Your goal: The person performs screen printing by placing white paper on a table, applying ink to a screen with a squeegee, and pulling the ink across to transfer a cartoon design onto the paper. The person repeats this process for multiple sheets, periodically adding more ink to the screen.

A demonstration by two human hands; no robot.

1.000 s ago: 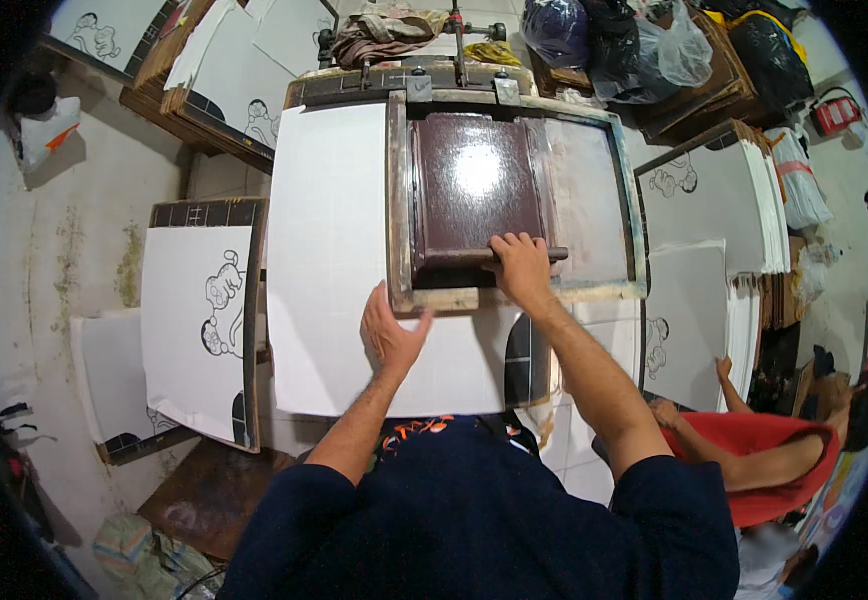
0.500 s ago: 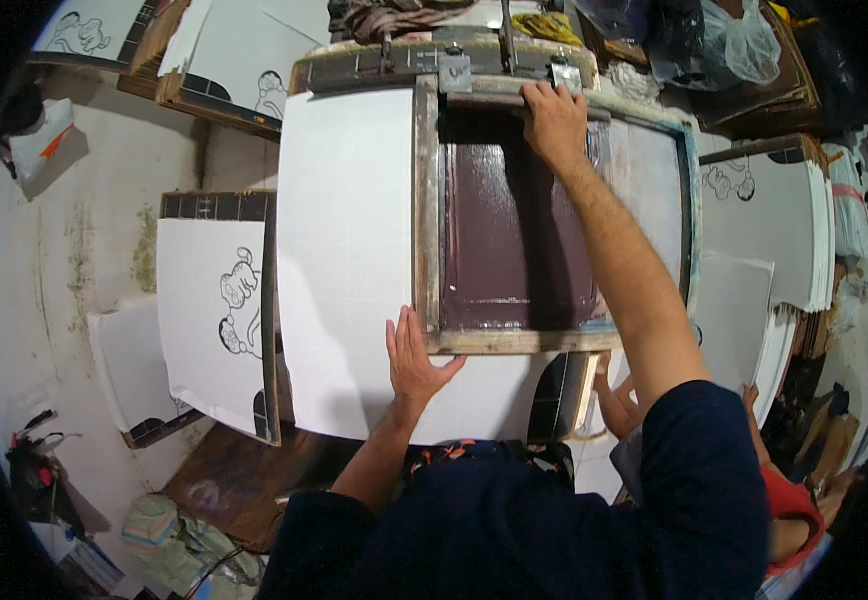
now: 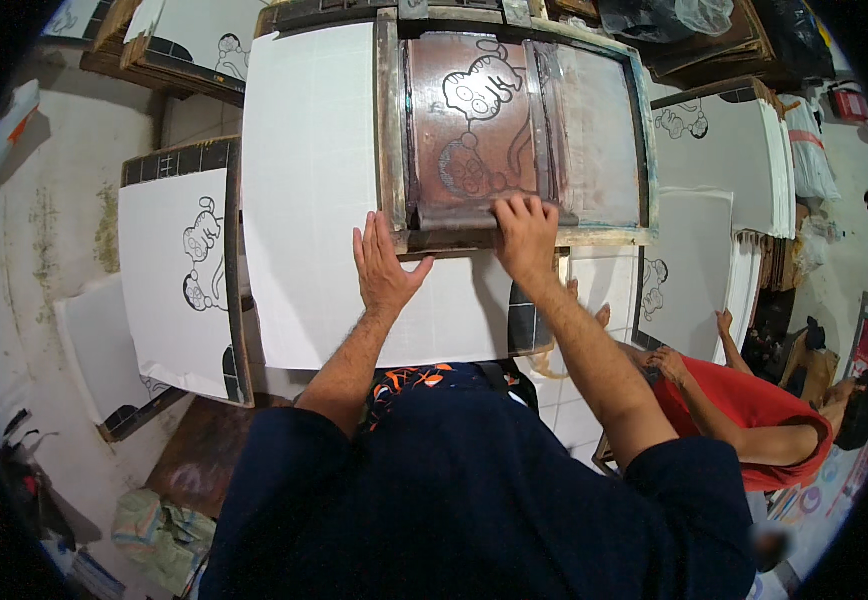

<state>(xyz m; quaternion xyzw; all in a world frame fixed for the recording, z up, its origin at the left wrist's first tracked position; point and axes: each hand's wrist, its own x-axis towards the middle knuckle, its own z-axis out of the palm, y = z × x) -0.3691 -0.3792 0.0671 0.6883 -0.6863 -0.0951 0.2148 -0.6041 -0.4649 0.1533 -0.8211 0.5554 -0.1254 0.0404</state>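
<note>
A wooden-framed screen [image 3: 387, 120] with metal clamps lies over a large white sheet [image 3: 306, 190]. Dark brown ink [image 3: 424, 110] coats its middle panel, where a cartoon drawing [image 3: 484, 90] of animals shows through. My right hand [image 3: 524, 235] is closed on a squeegee [image 3: 454, 216] at the panel's near end. My left hand [image 3: 384, 262] lies open, fingers spread, on the white sheet beside the screen's near left corner.
Racks with printed sheets stand at left [image 3: 174, 250] and right [image 3: 714, 150]. A co-worker in red [image 3: 774, 450] works at the lower right, hands near a grey sheet [image 3: 684, 260]. Bags [image 3: 664, 15] and stacked boards are at the back.
My right hand went to the screen's far end and has come back to the near end with the squeegee. The drawing now shows through the ink, which looked uniform before.
</note>
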